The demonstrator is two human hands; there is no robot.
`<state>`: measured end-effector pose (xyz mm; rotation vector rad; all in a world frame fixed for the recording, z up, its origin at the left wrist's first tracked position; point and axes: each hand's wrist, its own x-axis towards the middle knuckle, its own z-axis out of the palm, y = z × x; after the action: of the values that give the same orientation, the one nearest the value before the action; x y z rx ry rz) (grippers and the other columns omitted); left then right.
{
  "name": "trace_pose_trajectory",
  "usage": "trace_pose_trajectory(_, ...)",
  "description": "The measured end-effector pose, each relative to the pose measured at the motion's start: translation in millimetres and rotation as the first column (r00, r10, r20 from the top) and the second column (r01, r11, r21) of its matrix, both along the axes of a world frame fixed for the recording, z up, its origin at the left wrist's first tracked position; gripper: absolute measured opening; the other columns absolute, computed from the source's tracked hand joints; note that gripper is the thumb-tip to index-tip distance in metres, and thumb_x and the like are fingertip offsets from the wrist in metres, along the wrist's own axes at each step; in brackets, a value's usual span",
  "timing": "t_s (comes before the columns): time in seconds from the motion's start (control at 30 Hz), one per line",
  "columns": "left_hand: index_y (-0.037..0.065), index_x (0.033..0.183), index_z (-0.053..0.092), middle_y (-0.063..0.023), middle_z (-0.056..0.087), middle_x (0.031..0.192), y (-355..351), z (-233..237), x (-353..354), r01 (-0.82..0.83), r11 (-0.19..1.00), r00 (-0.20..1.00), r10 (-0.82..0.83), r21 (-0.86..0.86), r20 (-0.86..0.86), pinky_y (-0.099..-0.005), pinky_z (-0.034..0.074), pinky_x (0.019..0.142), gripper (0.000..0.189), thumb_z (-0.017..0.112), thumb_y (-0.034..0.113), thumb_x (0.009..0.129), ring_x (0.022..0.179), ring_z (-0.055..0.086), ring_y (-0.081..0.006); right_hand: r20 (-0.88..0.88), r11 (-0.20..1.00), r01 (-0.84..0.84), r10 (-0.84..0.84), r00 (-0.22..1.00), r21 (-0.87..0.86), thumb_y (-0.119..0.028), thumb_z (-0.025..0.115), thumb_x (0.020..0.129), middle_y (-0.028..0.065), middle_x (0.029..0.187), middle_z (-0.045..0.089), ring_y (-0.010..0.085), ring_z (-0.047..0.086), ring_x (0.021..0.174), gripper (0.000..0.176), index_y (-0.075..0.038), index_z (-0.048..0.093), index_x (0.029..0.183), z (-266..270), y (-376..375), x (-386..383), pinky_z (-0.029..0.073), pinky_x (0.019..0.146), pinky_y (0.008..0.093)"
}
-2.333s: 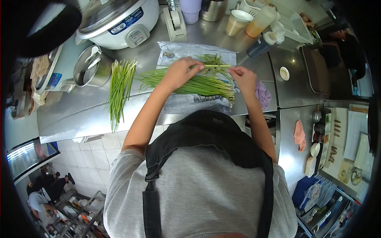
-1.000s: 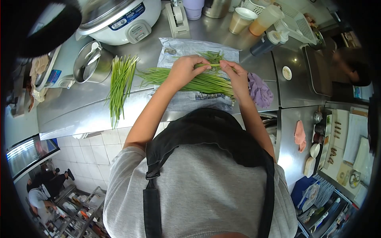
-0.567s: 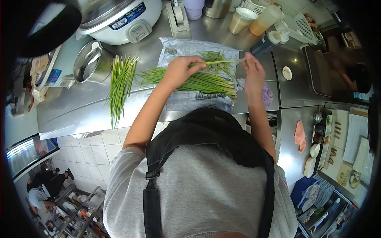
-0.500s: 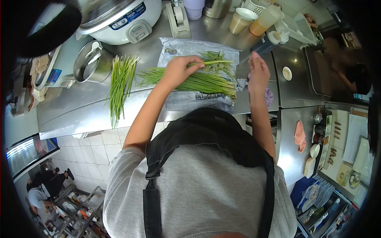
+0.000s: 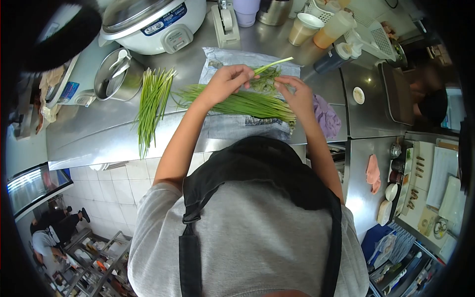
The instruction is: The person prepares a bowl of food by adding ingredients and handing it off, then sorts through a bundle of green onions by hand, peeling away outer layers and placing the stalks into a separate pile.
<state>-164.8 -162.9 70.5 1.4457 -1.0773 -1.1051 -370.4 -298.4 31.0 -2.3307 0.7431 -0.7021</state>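
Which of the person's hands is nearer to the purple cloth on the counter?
Right. The right hand sits just beside the purple cloth; the left hand is farther off, pinching a green stalk.

Left hand point(image 5: 225, 81) in a pinch, right hand point(image 5: 297, 96) half-curled alongside.

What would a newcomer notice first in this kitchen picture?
The left hand pinches one green stalk above a pile of green stalks on newspaper, mid-counter, with the right hand close beside. A second bundle lies left of it, by a steel pot and a rice cooker.
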Motion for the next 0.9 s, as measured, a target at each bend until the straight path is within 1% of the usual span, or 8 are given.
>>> trace_pose_trajectory(0.07,0.004,0.101,0.066,0.0043,0.056,0.068,-1.8,-2.0,-1.8,0.012,1.0,1.0,-0.012,0.007,0.011,-0.0179,0.033,0.05,0.024,0.054,0.024,0.095,0.054,0.041,-0.0018,0.053,0.863,0.011,-0.043,0.998,0.505,-0.023,0.071,0.082,0.0066,0.098,0.07,0.0145,0.064,0.087,0.028,-0.004,0.069,0.102,19.5,5.7,6.8,0.048,0.082,0.028)
trace_pose_trajectory(0.17,0.004,0.1,0.066,0.004,0.056,0.068,-8.6,-2.9,-6.6,0.025,1.0,1.0,-0.025,0.004,0.017,-0.0179,0.034,0.049,0.023,0.054,0.024,0.095,0.054,0.041,-0.0017,0.337,0.755,-0.188,-0.046,0.941,0.628,-0.021,0.074,0.08,0.0054,0.092,0.07,0.0102,0.063,0.08,0.028,-0.002,0.069,0.1,22.3,11.6,19.0,0.048,0.077,0.0252)
trace_pose_trajectory(0.37,0.006,0.108,0.064,0.0047,0.052,0.065,-11.5,5.2,-10.9,-0.013,1.0,0.996,0.01,-0.024,-0.086,-0.0182,0.031,0.047,0.028,0.053,0.028,0.095,0.053,0.039,-0.0019,0.378,0.719,-0.198,-0.096,0.921,0.666,-0.017,0.074,0.081,0.0041,0.084,0.069,0.0092,0.063,0.08,0.021,0.001,0.069,0.09,29.0,20.2,22.4,0.048,0.075,0.0232)
trace_pose_trajectory(0.57,0.004,0.122,0.052,0.0046,0.038,0.067,-18.4,39.3,18.5,-0.199,0.953,0.819,0.035,-0.227,-0.572,-0.0196,0.026,0.051,0.035,0.042,0.03,0.1,0.056,0.031,-0.0058,-0.038,0.652,0.122,-0.141,0.989,0.748,-0.02,0.057,0.094,0.0064,0.092,0.068,0.0122,0.063,0.084,0.026,0.002,0.066,0.106,36.3,8.6,11.2,0.049,0.079,0.0251)
trace_pose_trajectory(0.67,0.004,0.124,0.05,0.0038,0.036,0.069,-29.3,55.8,29.7,-0.252,0.922,0.717,-0.026,-0.294,-0.696,-0.0205,0.029,0.054,0.034,0.04,0.027,0.1,0.059,0.031,-0.0071,0.213,0.698,-0.274,0.176,0.961,0.661,-0.028,0.052,0.097,0.0083,0.1,0.067,0.0141,0.062,0.091,0.035,-0.001,0.062,0.117,22.7,16.0,21.7,0.048,0.084,0.0271)
trace_pose_trajectory(0.77,0.008,0.121,0.052,0.0034,0.035,0.068,-42.1,63.3,36.8,-0.303,0.892,0.618,-0.083,-0.334,-0.782,-0.0212,0.03,0.054,0.03,0.039,0.026,0.101,0.059,0.031,-0.0082,0.189,0.63,-0.348,0.307,0.933,0.694,-0.031,0.049,0.098,0.0088,0.107,0.065,0.0145,0.06,0.099,0.039,-0.003,0.057,0.124,27.3,23.4,31.5,0.046,0.09,0.0286)
trace_pose_trajectory(0.87,0.012,0.126,0.047,-0.0022,0.049,0.081,-56.3,46.3,56.9,-0.16,0.813,0.464,-0.438,-0.56,-0.77,-0.0253,0.041,0.063,0.035,0.05,0.03,0.096,0.072,0.047,-0.0139,0.209,0.558,-0.357,0.312,0.927,0.749,-0.032,0.046,0.099,0.0069,0.106,0.066,0.0134,0.059,0.098,0.04,-0.002,0.06,0.12,38.3,37.2,38.7,0.045,0.089,0.0271)
trace_pose_trajectory(0.9,0.013,0.124,0.048,0.0001,0.042,0.076,-60.0,39.9,58.3,-0.243,0.839,0.49,-0.327,-0.487,-0.808,-0.0235,0.035,0.058,0.031,0.046,0.029,0.098,0.067,0.04,-0.0117,0.221,0.518,-0.37,0.328,0.918,0.771,-0.032,0.046,0.099,0.0069,0.107,0.066,0.0132,0.059,0.099,0.04,-0.002,0.06,0.121,34.4,38.2,40.2,0.045,0.089,0.0274)
